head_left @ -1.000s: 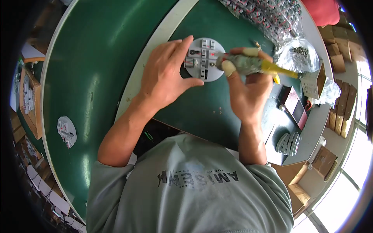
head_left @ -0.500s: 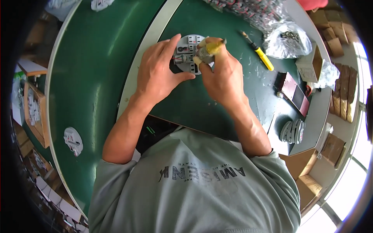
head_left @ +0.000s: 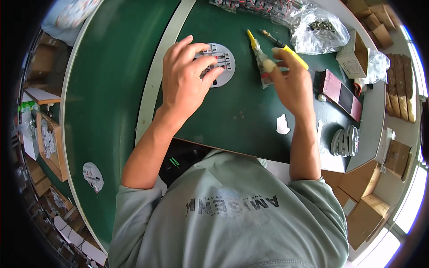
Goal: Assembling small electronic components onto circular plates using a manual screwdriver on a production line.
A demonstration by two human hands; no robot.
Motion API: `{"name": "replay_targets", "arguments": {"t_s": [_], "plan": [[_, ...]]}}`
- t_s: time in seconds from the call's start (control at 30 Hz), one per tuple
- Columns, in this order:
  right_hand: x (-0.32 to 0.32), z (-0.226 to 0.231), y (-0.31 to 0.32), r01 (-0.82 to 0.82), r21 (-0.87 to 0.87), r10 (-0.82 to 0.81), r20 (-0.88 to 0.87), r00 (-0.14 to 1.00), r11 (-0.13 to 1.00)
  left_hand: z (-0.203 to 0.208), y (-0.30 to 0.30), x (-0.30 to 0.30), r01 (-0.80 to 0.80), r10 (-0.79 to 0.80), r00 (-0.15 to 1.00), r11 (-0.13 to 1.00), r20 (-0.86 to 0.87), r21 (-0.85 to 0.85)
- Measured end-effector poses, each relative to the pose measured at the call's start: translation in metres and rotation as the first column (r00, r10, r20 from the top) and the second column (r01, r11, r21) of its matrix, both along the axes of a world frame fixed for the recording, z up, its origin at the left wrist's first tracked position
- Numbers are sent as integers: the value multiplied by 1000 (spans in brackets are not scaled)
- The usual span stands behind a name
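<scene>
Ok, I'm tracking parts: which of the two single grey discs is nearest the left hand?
The round grey disc partly hidden by the left hand; the other disc lies farther left.

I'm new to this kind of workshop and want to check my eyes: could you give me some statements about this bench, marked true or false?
1. The left hand covers part of a round grey plate. True.
2. A wrapped tool with a yellow end is close to the right hand. True.
3. The right hand wears a full glove. False: pale covers sit on fingertips only.
4. The white scrap lies under the left hand. False: it lies beside the right forearm.
5. Round discs stand together at the right. True.
</scene>
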State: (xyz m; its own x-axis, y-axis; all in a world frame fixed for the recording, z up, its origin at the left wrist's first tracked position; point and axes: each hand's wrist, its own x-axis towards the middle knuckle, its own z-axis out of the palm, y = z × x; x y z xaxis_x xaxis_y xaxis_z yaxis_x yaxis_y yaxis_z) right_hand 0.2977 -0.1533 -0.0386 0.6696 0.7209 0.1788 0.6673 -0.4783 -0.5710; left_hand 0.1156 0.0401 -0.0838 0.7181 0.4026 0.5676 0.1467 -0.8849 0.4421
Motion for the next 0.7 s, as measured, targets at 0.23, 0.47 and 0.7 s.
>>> {"name": "replay_targets", "arguments": {"t_s": [0.23,0.47,0.7], "plan": [[86,4,-10,231,264,-236,-14,972,936,8,2,1,62,-60,997,997,-54,45],[216,-27,8,237,141,-268,273,924,961,8,5,-5,52,-49,995,998,-89,41],[233,-38,35,341,-183,-249,394,885,922,14,-4,-34,-75,74,997,992,-12,-101]]}}
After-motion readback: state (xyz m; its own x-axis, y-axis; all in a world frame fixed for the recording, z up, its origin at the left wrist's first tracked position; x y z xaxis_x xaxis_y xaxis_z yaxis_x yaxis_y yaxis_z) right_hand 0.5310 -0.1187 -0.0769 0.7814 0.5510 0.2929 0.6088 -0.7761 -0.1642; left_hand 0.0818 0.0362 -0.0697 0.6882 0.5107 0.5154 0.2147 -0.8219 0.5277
